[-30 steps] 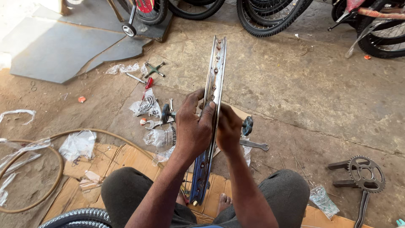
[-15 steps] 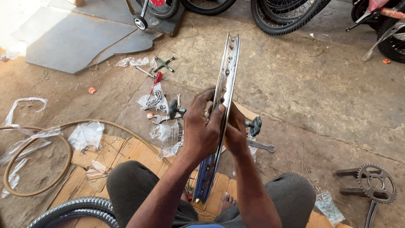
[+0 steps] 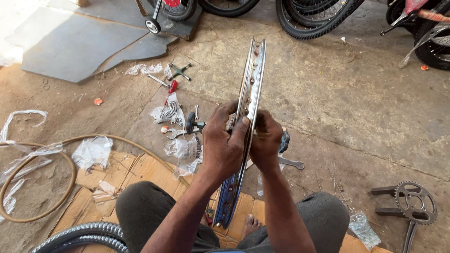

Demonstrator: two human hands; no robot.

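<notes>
A bare metal bicycle wheel rim [image 3: 253,75] stands on edge between my knees, seen edge-on, with spoke holes along its chrome channel. My left hand [image 3: 224,145] grips the rim from the left, thumb pressed over its edge. On the other side my right hand [image 3: 265,140] clasps it, fingers curled behind. The rim's lower part [image 3: 229,197] shows blue and rests near my bare foot [image 3: 251,224] on flattened cardboard [image 3: 136,171].
Plastic bags with small parts [image 3: 180,150], a cross wrench [image 3: 179,71], a red-handled tool [image 3: 171,88] and a spanner [image 3: 290,163] lie on the floor. A crankset with chainring [image 3: 412,204] is at right, a tyre [image 3: 79,234] at bottom left, a tan hoop [image 3: 42,206] left, bicycle wheels [image 3: 318,16] at the back.
The view has shifted, so the rim and hands sit slightly further right and lower. Both hands keep their hold on the rim, shifting a little along it.
</notes>
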